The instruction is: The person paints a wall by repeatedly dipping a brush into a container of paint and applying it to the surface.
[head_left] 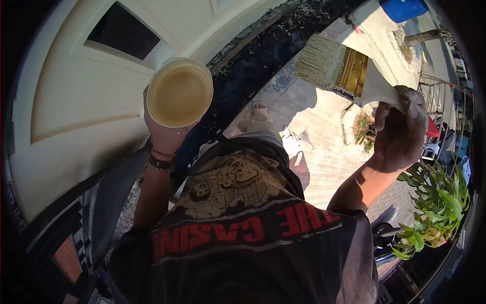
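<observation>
A round cup [179, 93] with a pale rim and a tan inside is held up by my left hand [169, 133], whose fingers are mostly hidden behind and under it. On that wrist are bracelets. At the right, my right hand [403, 124] grips the pale handle of a wide paintbrush [354, 73]. The brush has a gold-coloured band, and its light bristles point to the left, apart from the cup.
A cream wall [86, 96] with a dark square opening [123, 31] stands at the left. A dark ditch [243, 68] runs beside the paving [324, 157]. A leafy plant [440, 202] is at the right, and a blue container [403, 9] at the top right.
</observation>
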Available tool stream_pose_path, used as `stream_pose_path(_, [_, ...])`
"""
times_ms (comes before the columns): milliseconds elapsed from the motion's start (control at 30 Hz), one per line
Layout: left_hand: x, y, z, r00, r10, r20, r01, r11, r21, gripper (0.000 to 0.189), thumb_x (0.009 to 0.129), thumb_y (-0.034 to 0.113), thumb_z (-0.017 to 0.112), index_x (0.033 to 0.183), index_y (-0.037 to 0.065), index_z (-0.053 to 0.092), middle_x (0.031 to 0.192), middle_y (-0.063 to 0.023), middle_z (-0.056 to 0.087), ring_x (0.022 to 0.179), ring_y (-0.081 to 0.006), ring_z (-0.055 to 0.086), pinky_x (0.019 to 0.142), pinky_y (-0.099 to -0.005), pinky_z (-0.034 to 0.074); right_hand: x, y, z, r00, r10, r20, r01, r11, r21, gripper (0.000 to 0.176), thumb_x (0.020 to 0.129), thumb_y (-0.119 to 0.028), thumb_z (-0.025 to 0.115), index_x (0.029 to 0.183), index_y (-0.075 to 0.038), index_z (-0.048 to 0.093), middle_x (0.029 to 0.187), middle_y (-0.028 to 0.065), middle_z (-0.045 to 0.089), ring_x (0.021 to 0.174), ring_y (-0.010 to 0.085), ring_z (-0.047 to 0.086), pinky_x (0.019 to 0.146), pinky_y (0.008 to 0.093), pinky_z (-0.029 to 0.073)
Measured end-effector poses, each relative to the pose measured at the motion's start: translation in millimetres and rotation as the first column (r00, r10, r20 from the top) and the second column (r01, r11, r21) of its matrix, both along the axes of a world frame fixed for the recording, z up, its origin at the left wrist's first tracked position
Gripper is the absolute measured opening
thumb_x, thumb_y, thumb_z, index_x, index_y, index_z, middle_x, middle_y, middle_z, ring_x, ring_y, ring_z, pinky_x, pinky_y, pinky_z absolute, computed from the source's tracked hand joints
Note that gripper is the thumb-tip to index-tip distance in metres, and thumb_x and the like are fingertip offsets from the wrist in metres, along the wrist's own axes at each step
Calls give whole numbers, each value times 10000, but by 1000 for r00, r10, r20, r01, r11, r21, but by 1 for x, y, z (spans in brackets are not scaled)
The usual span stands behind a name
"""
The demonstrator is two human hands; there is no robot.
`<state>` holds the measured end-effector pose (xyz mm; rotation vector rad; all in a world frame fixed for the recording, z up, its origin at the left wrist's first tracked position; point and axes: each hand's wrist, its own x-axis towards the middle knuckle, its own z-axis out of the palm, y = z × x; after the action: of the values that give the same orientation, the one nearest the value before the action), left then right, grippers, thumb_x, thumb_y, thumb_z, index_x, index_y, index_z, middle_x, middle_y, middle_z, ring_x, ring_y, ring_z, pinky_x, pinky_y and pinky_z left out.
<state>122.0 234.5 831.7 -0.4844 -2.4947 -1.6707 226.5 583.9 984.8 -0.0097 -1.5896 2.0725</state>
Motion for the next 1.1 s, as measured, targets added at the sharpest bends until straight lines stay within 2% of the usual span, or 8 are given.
stream_pose_path(167, [-40, 105, 30, 996, 33, -84, -17, 983, 180, 822, 583, 200, 919, 1244, 25, 462, 1163, -107, 578, 1065, -180, 593, 923, -327, 480, -55, 59, 18, 1000, -2, -17, 0, 995, -97, 356, 918, -215, 517, 1048, 116, 542, 843, 208, 578, 474, 180, 496, 363, 242, 384])
stream_pose_path(267, [-66, 146, 42, 992, 69, -108, -42, 971, 237, 822, 568, 201, 926, 1234, 24, 478, 1155, -106, 574, 1066, -185, 591, 923, -323, 479, -93, 70, 36, 979, 201, 13, -196, 967, -166, 348, 931, -240, 508, 995, 99, 548, 634, 171, 555, 331, 163, 411, 298, 234, 313])
stream_pose_path(400, [-84, 172, 57, 984, 114, -141, -72, 959, 274, 839, 554, 210, 933, 1237, 23, 483, 1165, -102, 557, 1069, -194, 584, 926, -319, 475, -130, 66, 51, 956, 245, 162, -231, 968, -100, 290, 890, -218, 575, 946, 66, 589, 613, 137, 570, 400, 151, 482, 336, 229, 368])
stream_pose_path(667, [-103, 179, 74, 936, 223, -274, -176, 967, 185, 837, 512, 216, 924, 1214, 38, 504, 1173, -135, 552, 1102, -279, 558, 946, -376, 463, -150, 42, 85, 966, 94, 243, -153, 959, 238, 211, 829, -146, 708, 887, 36, 619, 670, 73, 623, 496, 115, 562, 392, 217, 398])
stream_pose_path(733, [-104, 180, 79, 898, 247, -365, -224, 969, 105, 833, 518, 212, 920, 1216, 36, 500, 1179, -138, 552, 1105, -299, 553, 947, -384, 461, -155, 33, 87, 965, 261, 18, -222, 784, 580, 206, 809, -91, 732, 935, 29, 621, 770, 90, 646, 624, 102, 612, 547, 196, 490])
stream_pose_path(833, [-106, 180, 82, 865, 307, -396, -262, 951, 165, 838, 537, 221, 916, 1232, 36, 487, 1197, -148, 544, 1117, -303, 545, 955, -388, 453, -165, 21, 105, 910, 402, 98, -323, 541, 776, 229, 791, -59, 760, 951, 40, 630, 842, 89, 665, 768, 112, 637, 681, 221, 518])
stream_pose_path(933, [-113, 185, 74, 859, 409, -308, -293, 886, 359, 852, 554, 233, 914, 1252, 30, 471, 1206, -154, 531, 1128, -303, 538, 964, -389, 446, -180, 9, 107, 863, 422, 277, -495, 598, 630, 254, 797, -87, 767, 970, 47, 639, 840, 85, 679, 756, 113, 645, 672, 226, 523])
stream_pose_path(1100, [-119, 185, 78, 753, 499, -429, -342, 854, 393, 855, 605, 217, 892, 1297, 15, 431, 1232, -161, 499, 1149, -298, 526, 972, -386, 436, -199, -7, 102, 912, 409, 39, -260, 502, 825, 235, 784, -109, 780, 913, 49, 663, 629, 50, 657, 587, 63, 620, 512, 215, 484])
